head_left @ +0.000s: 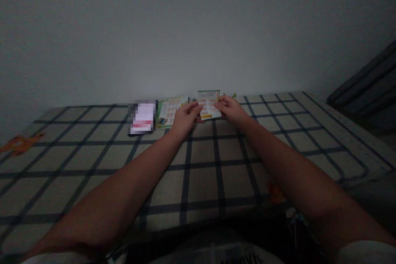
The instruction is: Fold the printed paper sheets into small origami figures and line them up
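Between my two hands I hold up a small printed leaflet (209,105), white with red, green and yellow print too small to read. My left hand (187,118) grips its left edge, thumb in front and fingers partly behind. On the right edge, my right hand (231,109) pinches it the same way. Just left of my left hand, similar printed sheets (172,111) with green edges lie on the checked cloth; my hand covers part of them. Beside those sheets lies a phone (143,117) with a lit, blurred screen.
A checked cloth (201,181) covers the surface up against a plain wall (198,29). Orange shapes show on the cloth at the far left (22,144) and by my right forearm. A small green thing (234,95) sits behind my right hand. Dark folded fabric (368,86) is at the right.
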`<state>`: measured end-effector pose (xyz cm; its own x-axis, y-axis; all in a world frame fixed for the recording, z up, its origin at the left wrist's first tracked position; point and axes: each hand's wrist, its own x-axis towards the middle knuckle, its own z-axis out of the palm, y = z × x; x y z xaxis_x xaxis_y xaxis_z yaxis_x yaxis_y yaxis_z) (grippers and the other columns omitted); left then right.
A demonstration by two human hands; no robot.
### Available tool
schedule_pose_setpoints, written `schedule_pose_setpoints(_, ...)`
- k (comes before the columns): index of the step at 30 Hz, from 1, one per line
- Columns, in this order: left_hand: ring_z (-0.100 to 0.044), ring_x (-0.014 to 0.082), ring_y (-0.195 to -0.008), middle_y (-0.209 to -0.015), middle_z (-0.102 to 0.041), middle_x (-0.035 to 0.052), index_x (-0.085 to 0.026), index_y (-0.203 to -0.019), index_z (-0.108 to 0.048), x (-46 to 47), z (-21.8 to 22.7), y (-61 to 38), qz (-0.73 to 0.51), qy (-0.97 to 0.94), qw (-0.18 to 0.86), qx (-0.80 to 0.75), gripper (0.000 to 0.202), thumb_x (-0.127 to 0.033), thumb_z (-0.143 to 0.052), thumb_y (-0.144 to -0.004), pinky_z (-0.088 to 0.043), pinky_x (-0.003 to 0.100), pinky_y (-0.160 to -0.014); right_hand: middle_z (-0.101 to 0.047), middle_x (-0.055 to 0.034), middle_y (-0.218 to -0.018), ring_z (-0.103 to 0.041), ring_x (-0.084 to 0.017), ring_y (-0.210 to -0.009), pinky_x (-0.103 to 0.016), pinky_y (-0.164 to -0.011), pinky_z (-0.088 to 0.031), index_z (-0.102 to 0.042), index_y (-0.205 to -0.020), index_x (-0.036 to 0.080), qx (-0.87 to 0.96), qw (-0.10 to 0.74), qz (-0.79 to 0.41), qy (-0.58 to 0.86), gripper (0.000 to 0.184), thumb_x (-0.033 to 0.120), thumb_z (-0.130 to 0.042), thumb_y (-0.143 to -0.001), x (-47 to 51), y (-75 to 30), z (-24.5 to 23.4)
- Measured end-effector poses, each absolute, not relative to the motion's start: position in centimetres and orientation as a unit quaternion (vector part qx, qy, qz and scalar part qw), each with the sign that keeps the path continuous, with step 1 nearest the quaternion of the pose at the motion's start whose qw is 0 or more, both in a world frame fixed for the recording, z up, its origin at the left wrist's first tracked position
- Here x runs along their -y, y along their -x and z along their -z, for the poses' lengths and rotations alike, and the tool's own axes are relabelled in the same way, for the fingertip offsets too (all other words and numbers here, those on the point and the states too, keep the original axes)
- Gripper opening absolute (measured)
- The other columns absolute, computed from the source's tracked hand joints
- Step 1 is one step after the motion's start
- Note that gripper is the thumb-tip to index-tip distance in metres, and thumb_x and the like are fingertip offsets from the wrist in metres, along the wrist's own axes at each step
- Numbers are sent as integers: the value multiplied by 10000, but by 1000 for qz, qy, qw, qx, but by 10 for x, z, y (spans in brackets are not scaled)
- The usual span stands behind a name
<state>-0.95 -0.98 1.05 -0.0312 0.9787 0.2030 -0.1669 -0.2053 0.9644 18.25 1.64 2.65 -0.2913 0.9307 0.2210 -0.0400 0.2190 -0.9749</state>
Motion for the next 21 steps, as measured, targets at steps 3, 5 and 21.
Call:
schedule_pose_setpoints(3,-720,199,-752,-894,-773,79,-129,-946,-724,9,-9,10,-590,-513,466,-414,359,-393,-819,-722,-617,317,-614,-592,59,-643,-508,-69,-510,-195,-490,-408,-559,-903,182,622,474,-509,360,231,317,-721,-807,-15,-183,-27)
schedule_pose_setpoints(5,-721,195,-743,-851,-771,63,-138,-923,-727,8,-8,11,-600,-520,444,-416,337,-392,-818,-721,-618,320,-643,-567,70,-612,-486,-70,-482,-190,-455,-377,-574,-936,188,629,470,-503,361,213,319,-703,-827,-15,-183,-25)
schedule_pose_setpoints(21,-664,129,-554,-860,-764,71,-143,-989,-731,10,-9,14,-561,-566,442,-413,372,-444,-776,-775,-564,239,-494,-585,46,-620,-489,-74,-472,-194,-437,-394,-606,-893,189,638,455,-495,376,142,314,-673,-882,-18,-183,-22)
